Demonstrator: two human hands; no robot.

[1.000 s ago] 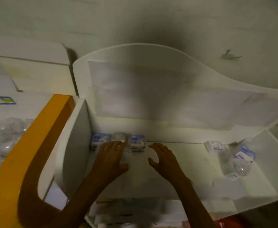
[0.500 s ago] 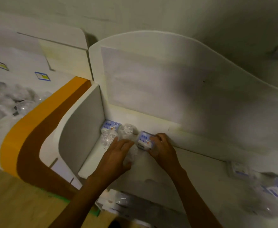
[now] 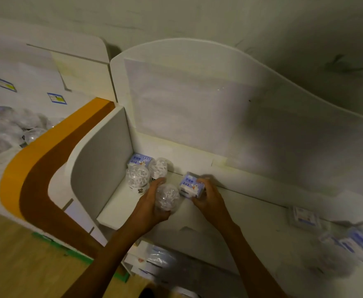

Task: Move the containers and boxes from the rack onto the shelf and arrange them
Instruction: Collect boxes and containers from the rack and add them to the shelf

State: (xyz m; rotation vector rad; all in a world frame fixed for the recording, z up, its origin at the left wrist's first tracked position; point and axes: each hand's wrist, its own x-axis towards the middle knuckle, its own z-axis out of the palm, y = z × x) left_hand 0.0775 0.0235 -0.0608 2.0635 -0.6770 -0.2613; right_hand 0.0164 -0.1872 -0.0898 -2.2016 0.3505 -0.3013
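Observation:
On the white shelf, in its back left corner, stand a blue-and-white box and two clear round containers of white picks. My left hand is closed around a third clear container, held just in front of them. My right hand grips a second blue-and-white box beside that container, close to the shelf's back wall.
More boxes and clear containers lie loose at the shelf's right end, blurred. A white side panel bounds the shelf on the left, with an orange and brown panel beyond. Bagged containers lie far left. Packets sit on the level below.
The view has swung left and down. My right hand has taken hold of the box and shifted it right; my left hand has closed around the clear container and drawn it forward.

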